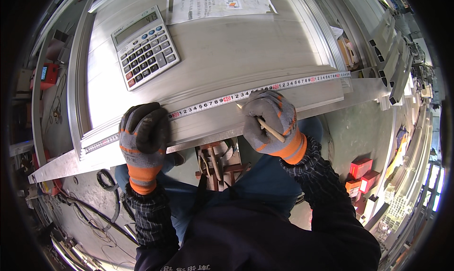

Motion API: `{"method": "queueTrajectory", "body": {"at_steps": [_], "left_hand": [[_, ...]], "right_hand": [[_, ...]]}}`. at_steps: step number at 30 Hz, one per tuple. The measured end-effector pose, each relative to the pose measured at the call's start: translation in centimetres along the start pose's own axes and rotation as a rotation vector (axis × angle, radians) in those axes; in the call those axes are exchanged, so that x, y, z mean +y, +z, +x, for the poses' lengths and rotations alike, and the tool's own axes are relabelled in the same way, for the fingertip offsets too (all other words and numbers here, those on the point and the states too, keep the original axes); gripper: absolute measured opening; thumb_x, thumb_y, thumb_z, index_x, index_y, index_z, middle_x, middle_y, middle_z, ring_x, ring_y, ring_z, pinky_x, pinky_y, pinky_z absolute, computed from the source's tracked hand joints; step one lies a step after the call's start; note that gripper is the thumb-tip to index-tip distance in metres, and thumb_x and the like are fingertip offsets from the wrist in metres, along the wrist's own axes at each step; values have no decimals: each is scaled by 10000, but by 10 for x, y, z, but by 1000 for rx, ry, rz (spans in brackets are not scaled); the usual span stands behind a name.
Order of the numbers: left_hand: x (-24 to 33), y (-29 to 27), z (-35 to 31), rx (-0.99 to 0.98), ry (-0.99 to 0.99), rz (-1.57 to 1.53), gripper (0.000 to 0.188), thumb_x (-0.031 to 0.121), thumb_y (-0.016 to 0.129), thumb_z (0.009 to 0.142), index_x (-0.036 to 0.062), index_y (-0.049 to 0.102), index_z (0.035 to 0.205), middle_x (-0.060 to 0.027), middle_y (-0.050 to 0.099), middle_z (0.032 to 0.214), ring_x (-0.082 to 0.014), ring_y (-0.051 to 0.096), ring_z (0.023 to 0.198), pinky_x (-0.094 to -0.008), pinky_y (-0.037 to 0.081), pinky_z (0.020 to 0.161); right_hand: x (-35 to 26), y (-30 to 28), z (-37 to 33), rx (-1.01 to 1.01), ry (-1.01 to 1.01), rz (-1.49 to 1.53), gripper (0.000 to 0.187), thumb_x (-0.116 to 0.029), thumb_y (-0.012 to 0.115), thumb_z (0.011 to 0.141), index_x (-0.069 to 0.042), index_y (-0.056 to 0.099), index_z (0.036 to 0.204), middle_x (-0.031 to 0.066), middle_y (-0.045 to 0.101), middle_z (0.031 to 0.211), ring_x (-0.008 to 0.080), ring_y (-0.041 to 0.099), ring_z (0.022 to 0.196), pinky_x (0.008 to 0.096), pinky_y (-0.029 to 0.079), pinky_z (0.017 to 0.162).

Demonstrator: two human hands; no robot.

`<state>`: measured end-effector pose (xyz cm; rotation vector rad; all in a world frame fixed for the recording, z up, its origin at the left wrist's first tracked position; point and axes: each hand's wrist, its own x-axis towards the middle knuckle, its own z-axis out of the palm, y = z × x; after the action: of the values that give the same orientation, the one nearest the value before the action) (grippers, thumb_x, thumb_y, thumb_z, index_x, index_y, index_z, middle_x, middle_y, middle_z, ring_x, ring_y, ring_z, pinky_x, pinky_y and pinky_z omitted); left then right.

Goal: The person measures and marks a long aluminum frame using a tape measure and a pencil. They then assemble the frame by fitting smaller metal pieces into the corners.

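A steel tape measure [203,107] lies stretched along the near edge of a framed silver metal panel [227,48]. My left hand [143,129], in a grey and orange work glove, presses on the tape toward its left part with the fingers curled, hiding a stretch of it. In the same kind of glove, my right hand [270,122] is closed around a thin wooden pencil [270,130]. One end of the pencil points up-left toward the tape's lower edge. The right knuckles are just below the tape, partly over the panel's edge strip.
A grey calculator [145,48] rests on the panel's left side, with a printed sheet [217,4] at the far edge. Cables [90,214] trail on the floor at left. Red boxes [362,169] stand on the floor at right. Metal profiles [385,53] jut in at far right.
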<state>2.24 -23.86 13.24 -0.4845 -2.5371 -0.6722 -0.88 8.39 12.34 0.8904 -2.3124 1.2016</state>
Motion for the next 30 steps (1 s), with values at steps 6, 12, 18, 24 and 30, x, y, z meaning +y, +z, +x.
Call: {"method": "queueTrajectory", "body": {"at_steps": [6,12,18,24,30], "left_hand": [[-1,0,0,-8,0,-1,281,43,828,855,60,807,1135,-140,786,1181,-380,744,1078,-494,607,954],[-1,-1,0,-11,8,-1,293,48,829,847,61,810,1139,-142,788,1184,-381,744,1078,-494,609,952],[-1,0,0,-8,2,7,293,52,826,849,62,812,1142,-139,789,1188,-379,744,1078,-492,610,959],[-1,-1,0,-8,-4,-10,291,43,821,846,67,815,1136,-136,790,1185,-379,743,1080,-487,611,958],[0,-3,1,-11,10,12,274,37,817,856,64,815,1129,-137,791,1182,-377,743,1077,-483,611,948]], "right_hand": [[2,1,1,9,-24,1,292,-58,813,730,-105,669,980,80,723,898,313,729,815,423,601,776],[2,2,-2,1,-4,2,319,-63,817,730,-115,655,999,66,695,869,305,711,801,420,587,764],[5,0,-4,-42,-1,59,317,-64,808,740,-122,624,991,69,705,875,309,696,782,424,576,748],[-1,0,3,12,-45,14,295,77,722,741,-34,624,996,148,695,862,361,676,719,423,591,708],[1,-2,1,55,-32,80,310,73,761,749,-50,649,1011,92,714,891,291,689,743,368,576,717]]}}
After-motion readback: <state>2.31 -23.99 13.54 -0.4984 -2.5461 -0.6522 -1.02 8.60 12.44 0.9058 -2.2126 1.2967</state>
